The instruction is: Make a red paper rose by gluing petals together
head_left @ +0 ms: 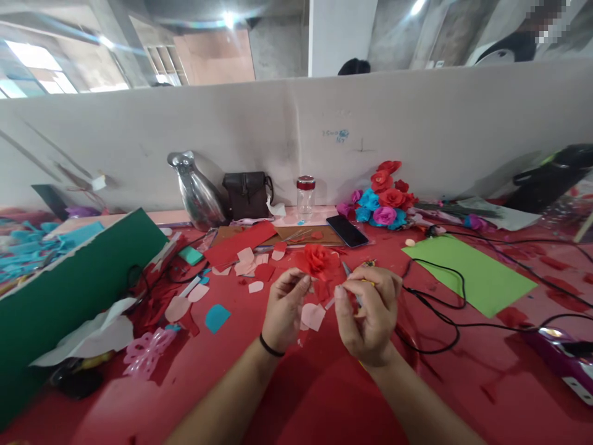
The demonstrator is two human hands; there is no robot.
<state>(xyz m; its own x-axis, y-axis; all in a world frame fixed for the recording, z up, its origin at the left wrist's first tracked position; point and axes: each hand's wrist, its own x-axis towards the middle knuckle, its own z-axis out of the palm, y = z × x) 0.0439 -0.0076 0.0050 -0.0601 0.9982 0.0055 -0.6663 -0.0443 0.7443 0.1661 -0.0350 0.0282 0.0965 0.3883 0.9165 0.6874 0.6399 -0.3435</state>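
Observation:
Near the middle of the red table, my left hand (285, 307) is closed in a pinch just below a red paper flower (318, 259), apparently on the flower's base. My right hand (370, 312) is curled with thumb and fingertip together, to the right of the flower. A grey pointed tool with yellow handles (359, 299) shows partly between its fingers. What the right fingertips pinch is too small to tell. Pale pink paper petals (313, 316) lie below and between the hands, and a blue petal (217, 317) rests to the left.
A phone (347, 231), a lidded jar (306, 195) and a bunch of paper flowers (388, 199) stand or lie behind the hands. Black cables (435, 307) cross beside green paper (472, 275) at right. A green box side (74, 303) rises at left.

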